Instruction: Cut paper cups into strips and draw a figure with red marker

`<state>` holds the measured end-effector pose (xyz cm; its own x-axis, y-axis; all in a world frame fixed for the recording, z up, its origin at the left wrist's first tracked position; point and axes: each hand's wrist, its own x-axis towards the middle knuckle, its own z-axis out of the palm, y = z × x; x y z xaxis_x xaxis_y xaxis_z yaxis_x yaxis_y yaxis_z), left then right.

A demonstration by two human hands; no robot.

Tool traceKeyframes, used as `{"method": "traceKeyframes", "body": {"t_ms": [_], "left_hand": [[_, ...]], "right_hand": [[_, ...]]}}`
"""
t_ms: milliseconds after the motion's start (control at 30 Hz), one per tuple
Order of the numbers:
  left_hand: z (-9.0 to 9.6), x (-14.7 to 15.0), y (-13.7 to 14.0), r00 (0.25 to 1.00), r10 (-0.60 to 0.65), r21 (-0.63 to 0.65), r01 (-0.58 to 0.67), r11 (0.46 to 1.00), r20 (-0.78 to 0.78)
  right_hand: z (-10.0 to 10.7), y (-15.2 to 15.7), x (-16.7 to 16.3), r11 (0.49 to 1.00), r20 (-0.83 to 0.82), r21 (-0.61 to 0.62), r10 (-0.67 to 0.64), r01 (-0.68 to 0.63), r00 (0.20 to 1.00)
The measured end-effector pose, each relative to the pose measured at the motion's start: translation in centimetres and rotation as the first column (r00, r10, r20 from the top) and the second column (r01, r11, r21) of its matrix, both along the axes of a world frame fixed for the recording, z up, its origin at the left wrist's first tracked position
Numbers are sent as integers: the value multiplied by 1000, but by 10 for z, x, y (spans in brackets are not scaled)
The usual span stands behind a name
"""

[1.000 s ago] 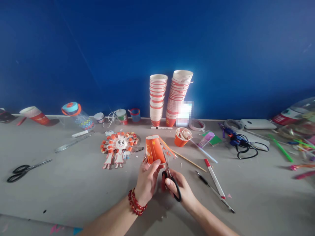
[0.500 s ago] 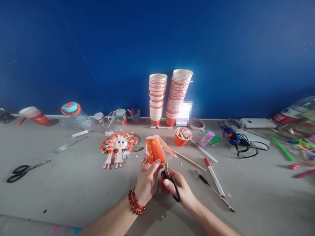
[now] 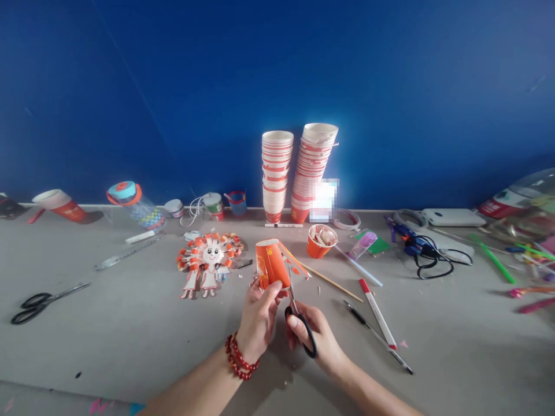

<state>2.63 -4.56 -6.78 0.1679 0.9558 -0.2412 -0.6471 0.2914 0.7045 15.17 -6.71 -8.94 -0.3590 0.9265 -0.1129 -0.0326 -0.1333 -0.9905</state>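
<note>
My left hand [image 3: 261,306], with red bead bracelets at the wrist, is closed around an orange paper cup [image 3: 270,263]. The cup leans slightly, and its lower part is partly hidden by my fingers. In my right hand [image 3: 318,332] is a pair of black-handled scissors [image 3: 309,335], thumb and fingers in the loops. Its blades point up against the cup's right side; whether they meet the paper is too small to tell. Narrow orange paper strips [image 3: 295,257] lie just behind the cup. To the left rests a paper doll [image 3: 211,263] with orange curled paper around its head.
Two tall cup stacks [image 3: 277,173] stand by the blue wall. A cup of scraps [image 3: 319,242], a wooden stick [image 3: 333,280], a red-capped marker [image 3: 378,315] and a pen [image 3: 377,335] lie rightward, with a glue gun [image 3: 416,242] beyond. Other scissors [image 3: 47,303] and a bottle [image 3: 134,205] are left.
The scissors in my right hand have shifted slightly, their blades now looking more upright along the cup's right side. My left hand keeps the cup in nearly the same place.
</note>
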Motion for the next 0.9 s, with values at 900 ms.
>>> {"method": "traceKeyframes", "body": {"t_ms": [900], "left_hand": [[-1,1,3,998,55,2,-55,998,-38]], "right_hand": [[-7,-1,-2,995,60,-41,-94,96,994]]}}
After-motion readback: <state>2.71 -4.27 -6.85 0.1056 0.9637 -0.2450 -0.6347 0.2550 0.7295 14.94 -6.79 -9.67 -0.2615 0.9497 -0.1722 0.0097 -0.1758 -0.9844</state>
